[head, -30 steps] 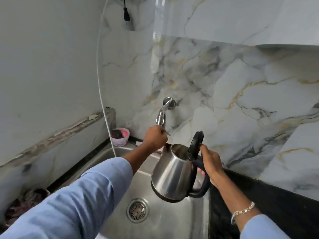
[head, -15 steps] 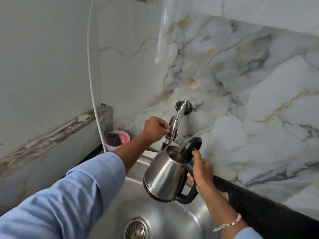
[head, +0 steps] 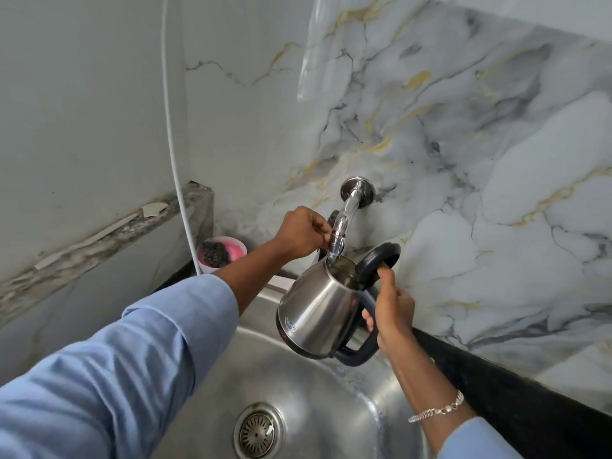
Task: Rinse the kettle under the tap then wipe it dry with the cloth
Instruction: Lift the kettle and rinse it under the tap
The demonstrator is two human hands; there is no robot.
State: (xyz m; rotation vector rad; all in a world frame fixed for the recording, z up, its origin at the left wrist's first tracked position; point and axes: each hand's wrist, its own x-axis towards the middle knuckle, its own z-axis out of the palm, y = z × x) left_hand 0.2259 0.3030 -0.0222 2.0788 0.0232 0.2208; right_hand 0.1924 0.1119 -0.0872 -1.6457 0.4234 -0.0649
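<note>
A stainless steel kettle (head: 316, 313) with a black handle hangs tilted over the sink, its black lid (head: 379, 261) flipped open. My right hand (head: 392, 309) grips the handle, thumb up against the lid. The chrome tap (head: 347, 210) juts from the marble wall, its mouth right above the kettle's opening; water seems to run into it. My left hand (head: 303, 231) pinches the tap's small lever at the spout. No cloth is in view.
The steel sink (head: 205, 402) with a round drain strainer (head: 258, 433) lies below. A pink cup holding a dark scrubber (head: 220, 253) stands at the back left corner. A white cable (head: 172, 127) runs down the wall. A black countertop (head: 516, 402) borders the sink's right side.
The kettle's mouth has come up right under the tap's spout. My left hand stays on the tap's lever. The camera has tipped downward and closer.
</note>
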